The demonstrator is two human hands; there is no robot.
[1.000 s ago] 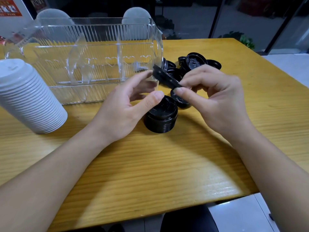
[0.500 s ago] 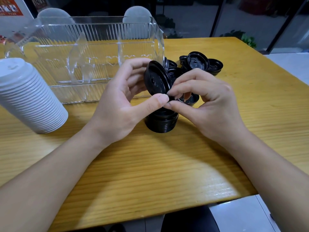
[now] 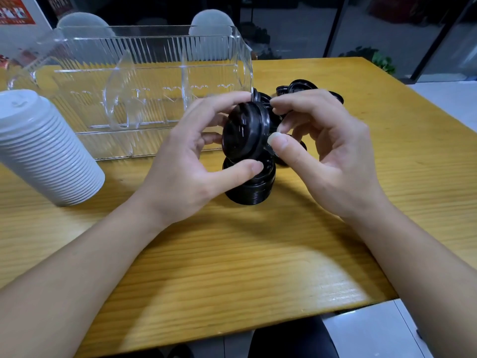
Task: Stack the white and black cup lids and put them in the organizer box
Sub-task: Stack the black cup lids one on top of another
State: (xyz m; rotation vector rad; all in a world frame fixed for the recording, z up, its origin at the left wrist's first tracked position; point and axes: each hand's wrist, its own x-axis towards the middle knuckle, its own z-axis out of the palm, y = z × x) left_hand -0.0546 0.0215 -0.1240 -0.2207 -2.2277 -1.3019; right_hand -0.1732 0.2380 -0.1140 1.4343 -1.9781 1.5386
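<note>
Head view looks down on a wooden desk [image 3: 232,267] where two bare hands meet over a short stack of black lids [image 3: 249,187]. Between the hands a black lid [image 3: 244,133] is held tilted on edge, its face turned toward the left and toward the camera, just above that stack. The left hand [image 3: 185,166] curls round it: its thumb lies against the lid's near lower rim and its fingers [image 3: 219,104] arch over the far upper rim, so the lid sits pinched between thumb and fingers. The right hand [image 3: 327,156] comes in from the right side; its thumb tip presses the lid's right edge and its curled fingers [image 3: 291,103] close in at the upper right rim, touching or just beside it.

Beyond the hands, on the far right part of the desk, loose black lids [image 3: 302,86] lie in a small heap, partly hidden by the right hand. At the left, a tall stack of white lids [image 3: 44,148] lies tipped on its side. Behind it and the hands stands a clear ribbed organizer box [image 3: 144,73] with dividers, its compartments showing no lids. Two rounded chair backs [image 3: 211,18] show through and above the box at the far edge.
</note>
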